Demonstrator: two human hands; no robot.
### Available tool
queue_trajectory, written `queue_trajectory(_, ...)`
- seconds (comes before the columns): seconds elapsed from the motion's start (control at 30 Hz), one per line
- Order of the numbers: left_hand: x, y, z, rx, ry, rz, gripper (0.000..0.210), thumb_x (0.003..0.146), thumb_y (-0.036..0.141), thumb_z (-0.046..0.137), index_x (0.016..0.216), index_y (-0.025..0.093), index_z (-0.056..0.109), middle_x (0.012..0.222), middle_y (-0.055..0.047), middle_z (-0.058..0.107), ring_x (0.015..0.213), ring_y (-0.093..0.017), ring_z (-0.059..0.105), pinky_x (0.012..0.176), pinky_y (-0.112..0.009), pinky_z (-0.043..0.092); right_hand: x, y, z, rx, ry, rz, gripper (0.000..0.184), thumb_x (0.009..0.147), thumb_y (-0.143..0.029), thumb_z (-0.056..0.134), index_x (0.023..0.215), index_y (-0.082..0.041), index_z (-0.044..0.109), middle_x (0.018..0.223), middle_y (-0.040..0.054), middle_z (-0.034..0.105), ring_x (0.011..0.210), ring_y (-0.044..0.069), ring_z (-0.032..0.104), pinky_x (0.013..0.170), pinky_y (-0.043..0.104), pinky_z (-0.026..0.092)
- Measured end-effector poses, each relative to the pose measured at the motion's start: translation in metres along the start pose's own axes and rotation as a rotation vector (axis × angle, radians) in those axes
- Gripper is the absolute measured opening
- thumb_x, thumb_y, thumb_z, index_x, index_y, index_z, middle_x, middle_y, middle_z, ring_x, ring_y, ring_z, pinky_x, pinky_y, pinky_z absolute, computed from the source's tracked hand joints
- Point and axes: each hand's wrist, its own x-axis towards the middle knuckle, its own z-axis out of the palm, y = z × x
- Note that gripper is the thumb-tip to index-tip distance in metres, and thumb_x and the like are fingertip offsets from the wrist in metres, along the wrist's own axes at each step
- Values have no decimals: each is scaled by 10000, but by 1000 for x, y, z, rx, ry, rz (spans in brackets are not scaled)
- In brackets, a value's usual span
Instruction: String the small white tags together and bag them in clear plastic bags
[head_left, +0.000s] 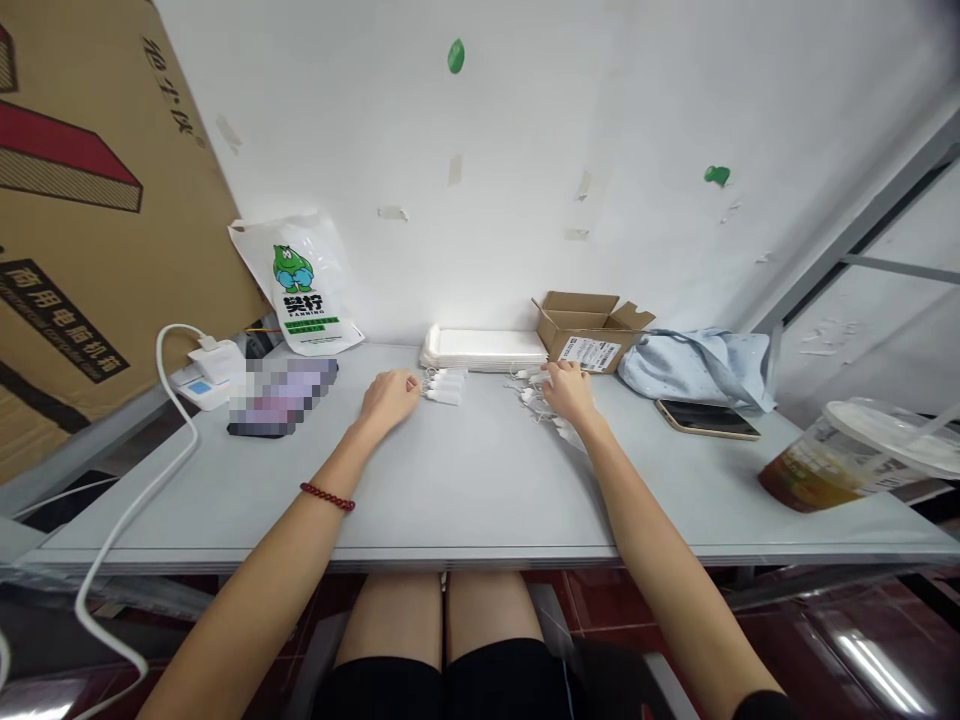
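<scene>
On the left, my left hand (390,398) rests on the table with its fingers curled together. Its fingertips are beside the string ends of a neat row of small white tags (445,386); whether they pinch anything is too small to tell. My right hand (570,392) reaches over a loose pile of white tags with strings (529,392). Its fingers are bent downward and somewhat apart, touching or just above the pile, and part of the pile is hidden under the hand. Behind the tags lies a stack of flat white packs (487,347) against the wall.
An open cardboard box (589,335) and a light blue cloth bag (694,362) stand behind my right hand. A phone (706,419) and a drink cup (832,455) lie further right. Leftward are another phone (289,395), a white plastic bag (300,285) and a charger with cable (214,365).
</scene>
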Motion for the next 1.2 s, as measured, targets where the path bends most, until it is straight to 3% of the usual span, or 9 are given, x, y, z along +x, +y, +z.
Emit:
queue_trajectory(0.23, -14, 14, 9, 96, -56, 313, 362, 773, 347, 572, 1112, 237, 637, 1074, -91, 585, 1045, -275, 502, 781, -345, 447, 1, 5, 1, -24, 11, -6, 502, 809, -44, 357, 1259, -172, 537, 1179, 125, 624, 1129, 289, 457, 856, 413, 355)
queue_trajectory(0.43, -18, 14, 20, 91, -165, 453, 337, 837, 334, 516, 1131, 250, 655, 1117, -99, 538, 1091, -272, 448, 822, -377, 458, 1, 3, -3, 19, 31, 12, 522, 777, -24, 399, 1265, -158, 523, 1164, 149, 629, 1066, 290, 524, 848, 406, 363)
queue_trajectory(0.57, -18, 14, 21, 101, -164, 437, 307, 841, 307, 508, 1089, 230, 674, 1032, -95, 591, 1040, -274, 472, 816, -377, 454, 1, 5, -7, 216, 114, 34, 433, 792, -67, 408, 1180, -166, 571, 1088, 119, 662, 1004, 254, 580, 855, 371, 378)
queue_trajectory(0.73, -12, 9, 18, 144, -97, 356, 246, 807, 268, 533, 970, 197, 703, 968, -122, 635, 1015, -310, 495, 801, -395, 440, 0, -1, -7, 685, 210, 88, 301, 785, -222, 461, 1038, -155, 610, 925, 97, 689, 832, 215, 619, 792, 353, 439)
queue_trajectory(0.87, -9, 5, 18, 210, -61, 317, 255, 808, 257, 521, 970, 181, 702, 935, -132, 645, 994, -314, 507, 806, -398, 427, -3, -18, -4, 977, 143, 96, 287, 765, -324, 496, 959, -141, 603, 733, 45, 639, 648, 166, 586, 642, 297, 436)
queue_trajectory(1.0, -8, 7, 22, 217, -51, 297, 290, 815, 256, 520, 1033, 160, 686, 1021, -138, 641, 1017, -304, 500, 849, -397, 412, -10, -36, 1, 1135, 40, 102, 304, 760, -433, 538, 841, -147, 600, 547, -20, 529, 514, 121, 497, 528, 256, 378)
queue_trajectory(1.2, -8, 10, 27, 157, 12, 268, 295, 807, 272, 549, 1058, 180, 674, 1009, -115, 642, 1019, -293, 494, 861, -396, 413, -18, -59, 5, 1377, -99, 162, 315, 711, -437, 675, 767, -147, 567, 630, -7, 546, 498, 107, 557, 485, 245, 414)
